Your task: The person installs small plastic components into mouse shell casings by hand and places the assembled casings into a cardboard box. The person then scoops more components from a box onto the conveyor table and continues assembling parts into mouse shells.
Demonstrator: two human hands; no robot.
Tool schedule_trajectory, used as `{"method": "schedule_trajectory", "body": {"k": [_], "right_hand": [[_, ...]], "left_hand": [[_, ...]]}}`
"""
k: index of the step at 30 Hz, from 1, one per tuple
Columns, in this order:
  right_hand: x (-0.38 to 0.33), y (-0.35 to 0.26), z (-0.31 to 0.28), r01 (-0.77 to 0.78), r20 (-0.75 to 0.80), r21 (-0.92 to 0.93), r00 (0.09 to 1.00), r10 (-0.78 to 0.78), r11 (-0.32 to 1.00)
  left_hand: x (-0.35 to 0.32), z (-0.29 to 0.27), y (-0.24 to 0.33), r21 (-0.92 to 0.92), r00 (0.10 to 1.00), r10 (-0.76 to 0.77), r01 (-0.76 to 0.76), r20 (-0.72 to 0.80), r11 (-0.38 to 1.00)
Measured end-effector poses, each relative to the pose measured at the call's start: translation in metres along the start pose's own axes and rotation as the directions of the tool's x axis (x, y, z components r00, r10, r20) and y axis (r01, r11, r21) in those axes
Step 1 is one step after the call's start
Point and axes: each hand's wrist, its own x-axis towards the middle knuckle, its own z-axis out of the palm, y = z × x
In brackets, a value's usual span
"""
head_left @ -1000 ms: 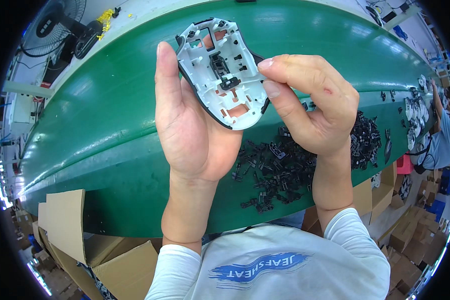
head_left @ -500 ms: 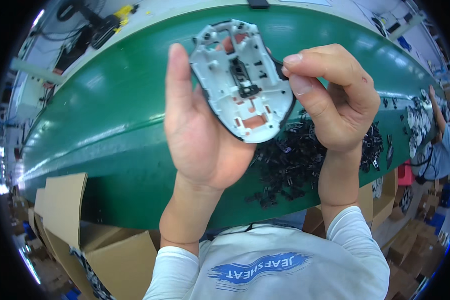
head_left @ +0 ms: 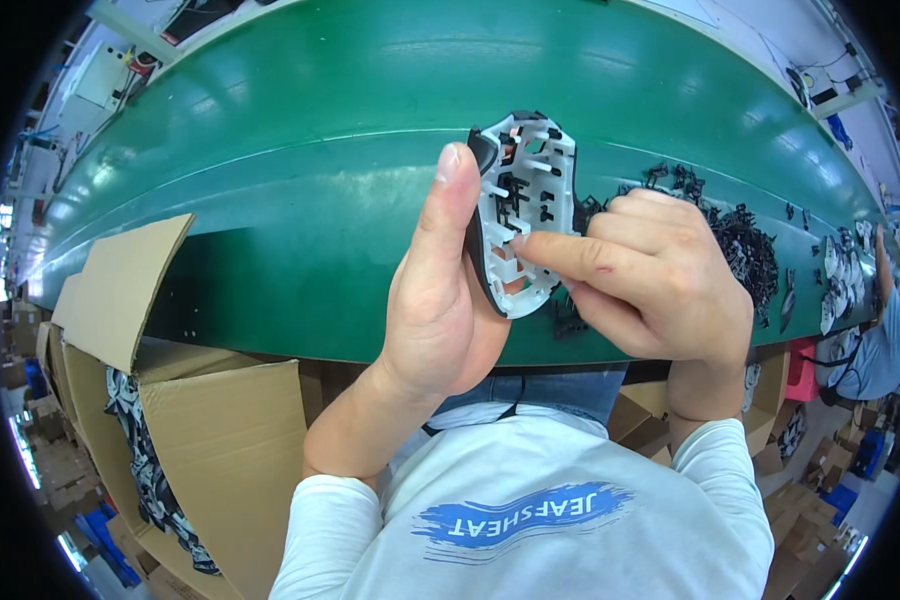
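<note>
White T-shirt (head_left: 610, 440), short white sleeves (head_left: 330, 520), cloth wrinkly. Big blue paint-swipe print (head_left: 440, 518) on front, pale letters (head_left: 525, 514) inside, thin blue lines (head_left: 470, 552) beside it. Blue jeans (head_left: 575, 388). Dark string (head_left: 517, 397) at waist. Left hand (head_left: 440, 305), right hand (head_left: 665, 280) bare.

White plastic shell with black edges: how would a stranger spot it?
Find the long green table. Over it, the left hand holds the hollow white plastic shell. Unlike the small black pieces heaped beyond the right hand, it's large and white inside.
</note>
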Motion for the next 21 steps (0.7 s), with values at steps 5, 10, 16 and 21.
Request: {"method": "schedule_trajectory", "body": {"k": [5, 10, 16, 21], "right_hand": [[-0.010, -0.020, 0.012, -0.050, 0.054, 0.032, 0.997, 0.048, 0.998], [-0.018, -0.027, 0.019, -0.131, 0.129, 0.064, 0.984, 0.122, 0.989], [-0.029, -0.029, 0.039, -0.105, 0.196, 0.071, 0.977, 0.089, 0.992], [-0.068, -0.001, 0.030, -0.120, -0.310, 0.298, 0.926, 0.215, 0.947]], "left_hand": [[-0.017, -0.019, -0.003, -0.025, 0.997, -0.037, 0.039, 0.072, 0.999], [-0.024, -0.009, -0.008, 0.067, 0.997, -0.018, 0.023, -0.076, 0.998], [-0.039, -0.035, -0.015, -0.059, 0.996, 0.014, -0.020, -0.090, 0.998], [-0.062, -0.068, 0.042, -0.039, 0.982, 0.162, -0.166, -0.095, 0.985]]}}
